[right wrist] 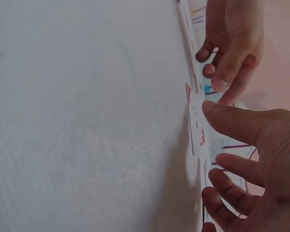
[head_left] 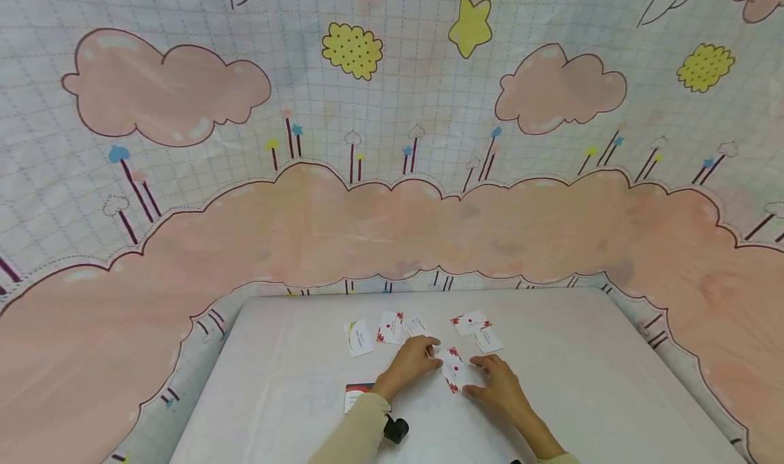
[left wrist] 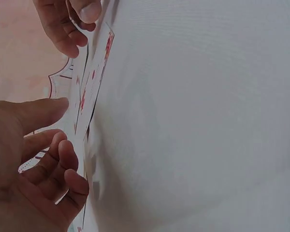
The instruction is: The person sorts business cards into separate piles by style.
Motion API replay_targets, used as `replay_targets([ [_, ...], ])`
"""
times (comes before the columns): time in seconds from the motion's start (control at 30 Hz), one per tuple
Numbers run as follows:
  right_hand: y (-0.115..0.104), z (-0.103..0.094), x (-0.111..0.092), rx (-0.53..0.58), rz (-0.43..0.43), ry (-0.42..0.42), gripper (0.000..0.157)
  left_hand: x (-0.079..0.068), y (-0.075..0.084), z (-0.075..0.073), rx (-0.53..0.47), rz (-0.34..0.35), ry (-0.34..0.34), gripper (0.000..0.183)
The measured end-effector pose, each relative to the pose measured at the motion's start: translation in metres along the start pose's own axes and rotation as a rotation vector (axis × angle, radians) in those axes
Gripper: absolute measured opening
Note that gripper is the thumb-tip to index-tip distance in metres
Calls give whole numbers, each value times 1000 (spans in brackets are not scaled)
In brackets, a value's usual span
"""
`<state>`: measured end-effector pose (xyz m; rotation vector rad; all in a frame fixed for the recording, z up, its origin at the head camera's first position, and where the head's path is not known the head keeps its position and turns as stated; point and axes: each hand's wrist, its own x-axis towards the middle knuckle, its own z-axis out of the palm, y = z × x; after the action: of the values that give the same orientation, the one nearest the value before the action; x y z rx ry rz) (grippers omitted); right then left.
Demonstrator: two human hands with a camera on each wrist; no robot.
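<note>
A white card with red floral corners and a red dot (head_left: 454, 369) lies on the table between the two hands. At its left side is my left hand (head_left: 412, 360), thumb and fingers apart and loosely bent, with nothing held. My right hand (head_left: 499, 384) is on the card's other side, thumb tip close to the lower right edge and fingers spread. The left wrist view shows the card (left wrist: 95, 79) from a low angle, beyond the left thumb (left wrist: 50, 113). From the right wrist, the same card (right wrist: 195, 121) appears beside the right thumb (right wrist: 237, 121).
Behind the left hand are a white-and-green card (head_left: 359, 338), a red-cornered card (head_left: 390, 327) and a plain printed card (head_left: 416, 326). Another red-cornered card (head_left: 470, 322) overlaps a white card (head_left: 489, 340) at back right. A dark-and-red card (head_left: 357, 396) is partly hidden by the left wrist.
</note>
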<state>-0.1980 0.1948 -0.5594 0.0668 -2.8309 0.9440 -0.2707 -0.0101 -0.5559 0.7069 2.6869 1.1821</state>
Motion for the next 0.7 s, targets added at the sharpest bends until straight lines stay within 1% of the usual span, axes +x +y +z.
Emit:
replay_targets([
  [0.07,1,1,1,-8,-4,-3,52,1,0,2,2,-11,1,38],
  [0.3,4,5,2,-28,34,-29,55,1,1,5,-1,-54,-11,40],
  [0.57,3,8,3,-66,52,-28,53,4,-4,4,21,-49,-34,34],
  [0.7,2,8,5,-60,56,-31,49,4,-4,1,10,-29,-28,35],
])
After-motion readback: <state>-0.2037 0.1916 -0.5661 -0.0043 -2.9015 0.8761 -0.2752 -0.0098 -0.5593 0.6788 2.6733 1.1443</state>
